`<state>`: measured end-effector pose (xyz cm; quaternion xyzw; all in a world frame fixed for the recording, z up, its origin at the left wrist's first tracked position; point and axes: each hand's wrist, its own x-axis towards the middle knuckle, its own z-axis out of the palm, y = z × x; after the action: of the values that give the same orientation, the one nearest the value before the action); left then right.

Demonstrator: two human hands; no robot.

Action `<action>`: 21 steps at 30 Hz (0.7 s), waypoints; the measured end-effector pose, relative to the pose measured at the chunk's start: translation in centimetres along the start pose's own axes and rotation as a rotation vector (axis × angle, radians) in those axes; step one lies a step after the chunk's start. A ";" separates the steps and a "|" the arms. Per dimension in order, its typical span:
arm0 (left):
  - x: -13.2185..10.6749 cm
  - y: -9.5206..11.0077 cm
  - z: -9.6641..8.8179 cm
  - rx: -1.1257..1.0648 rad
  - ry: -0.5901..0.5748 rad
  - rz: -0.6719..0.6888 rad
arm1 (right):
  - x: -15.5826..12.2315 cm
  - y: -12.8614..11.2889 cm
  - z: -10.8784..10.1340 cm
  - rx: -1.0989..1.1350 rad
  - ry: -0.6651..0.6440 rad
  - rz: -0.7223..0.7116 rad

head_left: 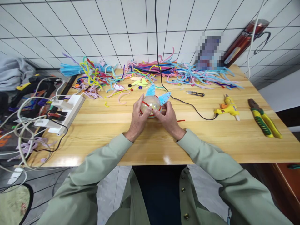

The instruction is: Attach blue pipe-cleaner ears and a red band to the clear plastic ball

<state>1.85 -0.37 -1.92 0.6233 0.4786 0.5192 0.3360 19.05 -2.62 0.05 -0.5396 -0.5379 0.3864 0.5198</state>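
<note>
Between my two hands is a clear, rounded ball (150,101) with red pipe cleaner strips around it. Two light blue pipe cleaner ears (150,90) stick up from its far side and right side. My left hand (140,114) is closed on the ball's left side, its thumb pressed on the near face. My right hand (167,117) grips the right side, thumb beside the other thumb and fingers below the right ear. Both thumbs hide part of the near surface. A short red pipe cleaner piece (181,120) lies just right of my right hand.
Heaps of coloured pipe cleaners (150,68) line the wall. Thread snips (196,93), a yellow glue gun (227,108) and yellow-green pliers (264,120) lie to the right. A black cord (185,102) crosses the table to the glue gun. A power strip (70,112) with tangled cables sits left.
</note>
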 end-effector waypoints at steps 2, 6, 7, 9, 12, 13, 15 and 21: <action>0.0 0.0 0.0 0.012 0.007 0.005 | 0.0 -0.1 0.0 0.000 0.001 -0.002; 0.0 -0.1 0.0 0.049 -0.011 0.026 | 0.1 -0.1 0.0 0.005 0.001 0.012; 0.0 -0.1 0.0 0.059 -0.015 0.033 | 0.1 -0.1 0.0 0.009 -0.001 0.014; -0.1 -0.2 -0.1 0.078 -0.013 0.047 | 0.1 -0.1 0.0 0.014 -0.004 0.013; -0.1 -0.3 -0.1 0.096 0.001 0.069 | 0.1 0.1 -0.1 0.013 -0.004 0.017; 0.0 -0.3 -0.1 0.102 0.002 0.077 | 0.1 0.2 -0.1 0.015 -0.004 0.022; 0.0 -0.3 0.0 0.112 -0.005 0.083 | 0.2 0.4 -0.1 0.021 -0.004 0.034; 0.0 -0.5 0.2 0.111 0.008 0.092 | 0.3 0.0 -0.1 -0.016 -0.002 0.053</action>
<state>1.90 -0.24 -2.40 0.6603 0.4787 0.5094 0.2746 19.17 -2.35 0.11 -0.5572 -0.5270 0.3965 0.5046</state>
